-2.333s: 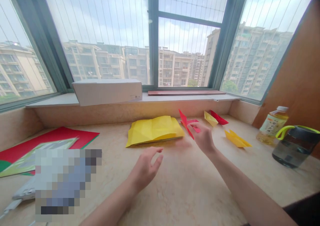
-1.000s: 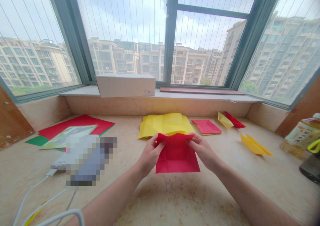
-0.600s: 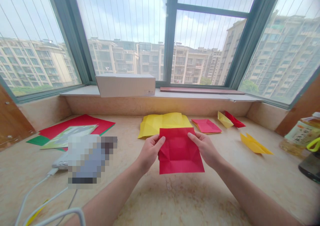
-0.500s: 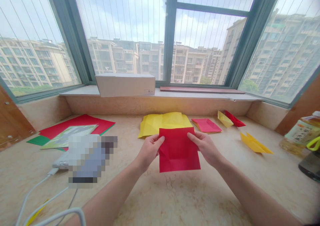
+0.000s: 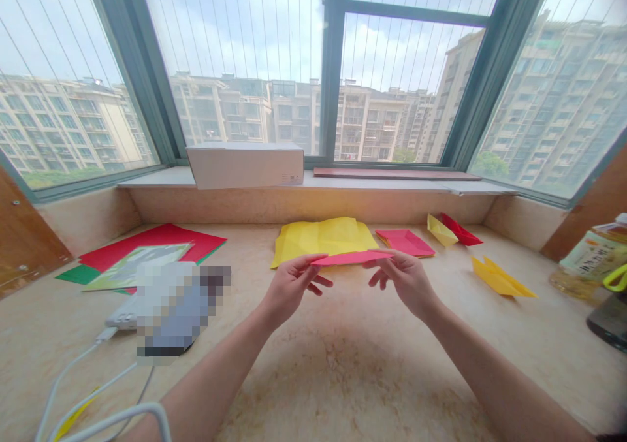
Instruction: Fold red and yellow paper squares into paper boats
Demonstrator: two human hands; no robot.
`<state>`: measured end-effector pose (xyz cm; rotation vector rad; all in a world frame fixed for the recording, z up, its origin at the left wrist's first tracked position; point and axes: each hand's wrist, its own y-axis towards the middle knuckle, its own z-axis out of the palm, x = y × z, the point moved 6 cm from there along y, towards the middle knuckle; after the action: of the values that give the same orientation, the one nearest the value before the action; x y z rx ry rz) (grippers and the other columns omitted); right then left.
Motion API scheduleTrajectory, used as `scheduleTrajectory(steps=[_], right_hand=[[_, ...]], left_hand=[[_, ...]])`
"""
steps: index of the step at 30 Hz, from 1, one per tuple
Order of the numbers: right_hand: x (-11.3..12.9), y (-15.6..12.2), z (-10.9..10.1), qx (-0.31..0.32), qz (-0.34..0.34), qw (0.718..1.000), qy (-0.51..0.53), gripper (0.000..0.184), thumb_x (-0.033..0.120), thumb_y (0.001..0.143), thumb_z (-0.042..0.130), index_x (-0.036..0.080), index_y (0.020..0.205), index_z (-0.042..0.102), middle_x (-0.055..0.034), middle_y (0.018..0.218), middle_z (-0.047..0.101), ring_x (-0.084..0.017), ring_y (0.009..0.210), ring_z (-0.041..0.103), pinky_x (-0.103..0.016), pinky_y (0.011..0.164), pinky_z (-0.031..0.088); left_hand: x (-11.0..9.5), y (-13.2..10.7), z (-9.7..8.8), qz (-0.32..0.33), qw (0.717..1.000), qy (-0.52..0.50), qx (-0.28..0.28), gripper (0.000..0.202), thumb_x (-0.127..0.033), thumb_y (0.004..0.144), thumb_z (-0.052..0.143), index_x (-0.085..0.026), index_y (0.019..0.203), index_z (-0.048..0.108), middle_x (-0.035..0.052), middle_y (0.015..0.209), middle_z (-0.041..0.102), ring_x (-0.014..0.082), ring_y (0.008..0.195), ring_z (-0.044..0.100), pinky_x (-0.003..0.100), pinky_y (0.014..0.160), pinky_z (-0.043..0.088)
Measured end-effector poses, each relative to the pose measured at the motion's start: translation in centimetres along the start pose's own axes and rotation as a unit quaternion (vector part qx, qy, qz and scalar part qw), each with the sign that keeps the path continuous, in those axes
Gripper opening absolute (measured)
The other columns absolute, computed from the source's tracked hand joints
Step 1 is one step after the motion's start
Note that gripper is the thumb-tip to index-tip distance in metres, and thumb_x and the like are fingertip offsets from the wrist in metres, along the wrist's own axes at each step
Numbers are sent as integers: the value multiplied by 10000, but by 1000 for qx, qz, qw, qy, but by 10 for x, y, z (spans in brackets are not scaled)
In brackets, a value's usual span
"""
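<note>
A red sheet of paper (image 5: 347, 258) is held up above the counter, tilted so that only a thin strip of it shows. My left hand (image 5: 297, 284) pinches its left end between thumb and fingers. At the opposite end my right hand (image 5: 402, 279) grips it the same way, with the lower fingers hanging loose. Just behind the hands lies a creased yellow sheet (image 5: 321, 236). To its right rests a small stack of red and yellow paper squares (image 5: 405, 243).
Folded paper boats lie at the right: pale yellow (image 5: 441, 230), red (image 5: 461, 231) and yellow (image 5: 502, 280). A bottle (image 5: 588, 259) stands at the far right. Red paper (image 5: 161, 236), a blurred device (image 5: 179, 311) and white cables (image 5: 63, 367) occupy the left. A white box (image 5: 245, 166) sits on the sill.
The red paper has turned from facing me to nearly edge-on, its lower edge swinging up. Both hands have rotated with it and keep their hold at the two ends.
</note>
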<state>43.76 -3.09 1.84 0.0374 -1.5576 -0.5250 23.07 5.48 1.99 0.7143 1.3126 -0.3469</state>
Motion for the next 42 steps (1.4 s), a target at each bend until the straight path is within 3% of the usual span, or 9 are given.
scheduleTrajectory(steps=[4,10,17,23,28,34,38,42], right_hand=[[4,-3,7,39,-23,999,15,442,434,765,768,191,1131,723,-58,648,736,-225,589,716,-279,457,495],[14,-6,8,24,-74,997,-12,318,433,721,805,228,964,783,-78,824,758,-209,644,703,-312,516,540],[14,-5,5,21,-86,996,-31,258,461,769,761,213,842,758,-53,753,728,-177,611,671,-304,533,543],[16,-5,0,-25,-100,993,-58,270,448,817,717,197,717,712,-42,673,701,-156,551,605,-293,508,507],[13,-5,0,-47,-95,993,-55,181,399,805,735,218,808,739,-40,750,733,-181,642,647,-324,594,539],[4,-5,4,-49,-80,996,-2,198,368,768,769,232,910,741,-50,867,763,-213,765,699,-389,727,575],[4,-5,6,-60,-81,995,22,323,357,769,771,237,1053,674,-48,895,761,-212,741,708,-412,733,581],[5,-5,6,-65,-75,994,44,557,341,769,774,272,1260,520,-17,844,758,-194,663,703,-369,676,558]], left_hand=[[-2,-3,4,24,999,-28,21,535,-452,792,735,-181,1243,634,135,1010,735,273,801,744,317,622,584],[-9,-6,6,48,999,-9,20,412,-409,804,735,-170,1137,702,112,932,747,251,824,731,335,685,601],[-8,-5,6,70,996,48,9,319,-367,801,741,-196,1070,750,104,942,741,191,770,697,283,642,596],[-4,-5,4,91,993,81,0,271,-397,861,666,-155,873,788,112,891,708,201,752,694,278,594,575],[-5,-6,5,85,992,91,-8,276,-388,877,649,-136,876,762,109,889,715,200,762,686,299,643,583],[-1,-8,8,65,997,44,-18,257,-384,827,716,-133,854,671,74,793,719,168,709,677,286,674,571],[0,-9,10,57,996,42,-50,259,-371,818,723,-128,871,650,61,773,721,161,692,683,274,669,564],[2,-7,7,44,995,-2,-93,309,-327,774,768,-160,904,542,32,729,724,161,659,697,278,674,567]])
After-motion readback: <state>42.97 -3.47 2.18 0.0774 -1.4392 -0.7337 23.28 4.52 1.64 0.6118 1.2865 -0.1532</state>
